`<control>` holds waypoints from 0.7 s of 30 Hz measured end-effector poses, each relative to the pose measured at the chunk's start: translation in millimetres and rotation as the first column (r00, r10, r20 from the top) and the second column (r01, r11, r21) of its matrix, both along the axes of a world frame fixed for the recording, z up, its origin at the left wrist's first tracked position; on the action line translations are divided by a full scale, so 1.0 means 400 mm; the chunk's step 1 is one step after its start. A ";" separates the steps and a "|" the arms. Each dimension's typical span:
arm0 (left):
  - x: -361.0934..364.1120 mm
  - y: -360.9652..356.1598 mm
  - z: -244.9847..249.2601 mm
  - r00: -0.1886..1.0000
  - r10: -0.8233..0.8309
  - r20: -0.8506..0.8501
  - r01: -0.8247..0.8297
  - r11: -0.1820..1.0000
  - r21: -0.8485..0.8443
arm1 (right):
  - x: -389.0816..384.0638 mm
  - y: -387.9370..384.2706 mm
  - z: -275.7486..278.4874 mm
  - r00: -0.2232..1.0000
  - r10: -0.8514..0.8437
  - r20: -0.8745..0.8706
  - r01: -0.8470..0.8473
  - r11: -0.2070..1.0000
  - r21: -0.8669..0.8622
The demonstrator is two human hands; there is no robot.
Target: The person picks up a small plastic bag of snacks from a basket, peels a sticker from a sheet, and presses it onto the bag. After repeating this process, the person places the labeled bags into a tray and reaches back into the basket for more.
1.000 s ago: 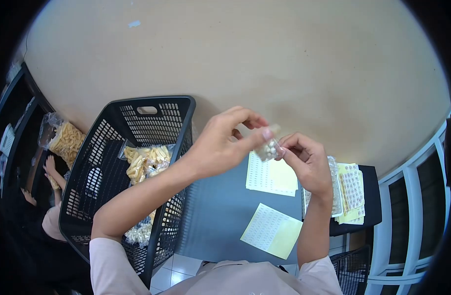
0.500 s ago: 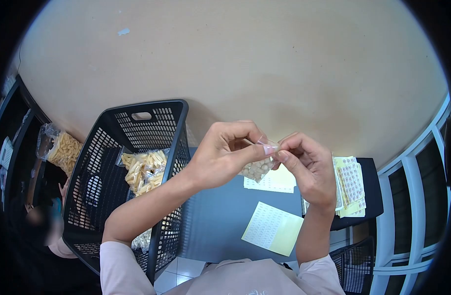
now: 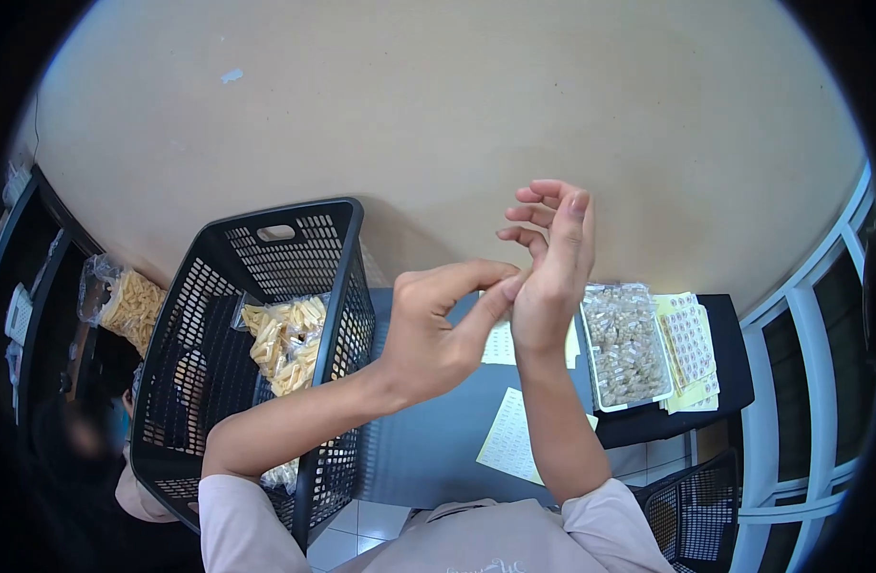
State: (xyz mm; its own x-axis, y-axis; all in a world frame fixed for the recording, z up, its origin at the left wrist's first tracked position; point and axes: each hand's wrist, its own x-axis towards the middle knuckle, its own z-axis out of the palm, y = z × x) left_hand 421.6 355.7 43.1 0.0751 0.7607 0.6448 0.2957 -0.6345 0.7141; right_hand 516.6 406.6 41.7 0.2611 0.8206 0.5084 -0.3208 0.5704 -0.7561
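Note:
My left hand (image 3: pixel 447 329) is closed in a pinch, its thumb and forefinger tips against the heel of my right hand. What the pinch holds, if anything, is hidden. My right hand (image 3: pixel 557 258) is raised with the palm turned toward my left hand, fingers apart and slightly curled, nothing visible in them. The small clear packet of pale pieces is out of sight. Below the hands, a sticker sheet (image 3: pixel 512 435) lies on the grey table (image 3: pixel 414 449), and more sheets (image 3: pixel 498 346) lie behind my wrists.
At left stands a black basket (image 3: pixel 347 315) holding bags of pale yellow sticks (image 3: pixel 290 334). A tray of small filled packets (image 3: pixel 629 349) sits at right, beside stacked label sheets (image 3: pixel 688 349). Another person (image 3: pixel 84 449) is at far left, near a large snack bag (image 3: pixel 132 306).
My right hand let go of the packet pinch, rose and opened. My left fingertips shifted onto the heel of my right hand. The packet went out of sight, and the tray came into view.

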 end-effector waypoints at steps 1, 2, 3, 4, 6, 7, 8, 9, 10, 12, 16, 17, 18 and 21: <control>-0.002 -0.003 0.002 0.997 -0.011 0.081 0.018 0.995 -0.095 | -0.006 0.012 -0.006 0.999 -0.041 0.004 0.041 0.998 0.054; -0.006 -0.003 0.005 0.997 -0.014 0.079 0.021 0.996 -0.092 | -0.010 0.019 -0.008 0.997 -0.081 0.008 0.080 0.991 0.108; -0.014 -0.004 0.007 0.998 -0.006 0.065 0.014 0.992 -0.122 | -0.014 0.020 -0.008 0.993 -0.112 0.032 0.107 0.986 0.132; -0.020 -0.004 0.009 0.999 0.002 0.050 0.006 0.988 -0.152 | -0.014 0.024 -0.010 0.993 -0.114 0.029 0.110 0.985 0.131; -0.025 -0.004 0.009 0.998 -0.010 0.055 0.017 0.990 -0.137 | -0.010 0.036 -0.020 0.975 -0.197 0.106 0.170 0.960 0.220; -0.026 -0.003 0.009 0.998 -0.021 0.063 0.029 0.993 -0.118 | -0.006 0.041 -0.024 0.974 -0.199 0.107 0.173 0.961 0.217; -0.026 -0.005 0.013 0.998 -0.025 0.065 0.033 0.992 -0.121 | 0.001 0.047 -0.027 0.966 -0.219 0.135 0.184 0.955 0.232; -0.025 -0.011 0.021 0.990 -0.055 0.130 0.078 0.980 -0.181 | 0.010 0.054 -0.032 0.957 -0.240 0.163 0.196 0.949 0.245; -0.026 -0.014 0.025 0.977 -0.080 0.196 0.126 0.963 -0.238 | 0.023 0.067 -0.042 0.956 -0.243 0.166 0.200 0.950 0.240; -0.028 -0.002 0.006 0.957 -0.163 0.239 0.223 0.941 -0.254 | 0.063 0.097 -0.071 0.908 -0.346 0.236 0.305 0.933 0.193; -0.026 0.003 0.007 0.956 -0.149 0.252 0.219 0.936 -0.276 | 0.183 0.042 -0.122 0.969 -0.137 0.205 0.168 0.975 -0.143; -0.029 0.007 0.013 0.958 -0.157 0.240 0.228 0.926 -0.302 | 0.217 0.026 -0.147 0.965 -0.145 0.221 0.187 0.965 -0.182; -0.025 0.008 0.013 0.956 -0.158 0.245 0.233 0.920 -0.316 | 0.252 0.011 -0.180 0.960 -0.154 0.235 0.208 0.952 -0.226; -0.016 0.008 0.008 0.955 -0.199 0.220 0.257 0.925 -0.281 | 0.360 -0.047 -0.319 0.964 -0.169 0.208 0.232 0.913 -0.335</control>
